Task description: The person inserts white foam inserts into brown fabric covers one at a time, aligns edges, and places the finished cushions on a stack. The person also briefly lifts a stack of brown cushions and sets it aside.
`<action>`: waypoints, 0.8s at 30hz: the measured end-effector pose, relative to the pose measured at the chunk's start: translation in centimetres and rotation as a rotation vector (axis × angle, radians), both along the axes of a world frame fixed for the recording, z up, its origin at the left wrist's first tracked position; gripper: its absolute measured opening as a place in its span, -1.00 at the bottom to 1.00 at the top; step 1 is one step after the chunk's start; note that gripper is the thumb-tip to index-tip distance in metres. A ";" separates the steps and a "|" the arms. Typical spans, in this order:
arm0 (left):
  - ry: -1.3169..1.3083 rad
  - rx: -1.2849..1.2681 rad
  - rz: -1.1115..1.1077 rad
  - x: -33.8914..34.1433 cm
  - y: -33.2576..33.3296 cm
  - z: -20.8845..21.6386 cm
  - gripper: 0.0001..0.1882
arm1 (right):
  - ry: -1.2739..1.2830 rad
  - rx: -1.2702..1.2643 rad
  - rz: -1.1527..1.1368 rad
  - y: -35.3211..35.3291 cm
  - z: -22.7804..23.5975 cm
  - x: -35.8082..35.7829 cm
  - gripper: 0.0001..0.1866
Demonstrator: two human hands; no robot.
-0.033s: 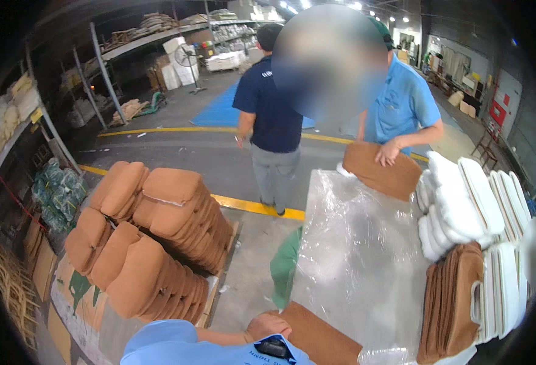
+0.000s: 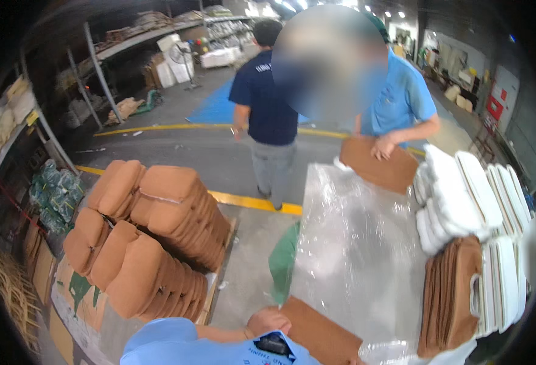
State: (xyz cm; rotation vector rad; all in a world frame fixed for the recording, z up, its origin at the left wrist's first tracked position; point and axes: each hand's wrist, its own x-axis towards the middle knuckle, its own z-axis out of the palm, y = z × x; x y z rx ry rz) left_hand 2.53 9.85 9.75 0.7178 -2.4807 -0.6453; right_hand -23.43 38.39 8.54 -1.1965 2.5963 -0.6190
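1. I see the left hand [image 2: 269,320] at the bottom centre of the frame, fingers curled at the left end of a brown fabric piece [image 2: 322,331]; I can't tell whether they pinch it.
2. Of the right hand [image 2: 356,362] I get only a sliver at the lower edge, beside that piece's right end; I can't tell its hold.
3. The brown fabric piece lies flat at the near end of a plastic-covered table [image 2: 359,255], which fills the centre right of my view.
4. Across the table, upper right of centre, a co-worker's hand [image 2: 383,148] rests on a second brown piece [image 2: 380,170].
5. At right I have white padded pieces [image 2: 453,194] stacked above a brown stack [image 2: 450,304].
6. At centre left, brown cushions [image 2: 179,210] stand in piles on a pallet [image 2: 210,304].
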 end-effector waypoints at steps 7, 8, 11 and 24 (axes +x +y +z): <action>0.063 0.105 0.106 -0.3 0.8 0.3 -0.77 | 0.153 -0.181 0.018 -1.9 0.9 0.8 -0.70; 0.060 0.084 0.097 -0.8 -0.2 0.6 -0.76 | 0.131 -0.169 -0.008 -2.8 0.7 0.4 -0.70; -0.079 0.099 0.068 -1.1 -1.4 0.8 -0.69 | 0.057 -0.190 -0.130 -3.9 1.1 -0.2 -0.69; -0.535 1.364 0.029 1.4 -10.3 -5.1 -0.52 | -0.463 -1.171 -1.242 -7.5 -1.5 4.7 -0.42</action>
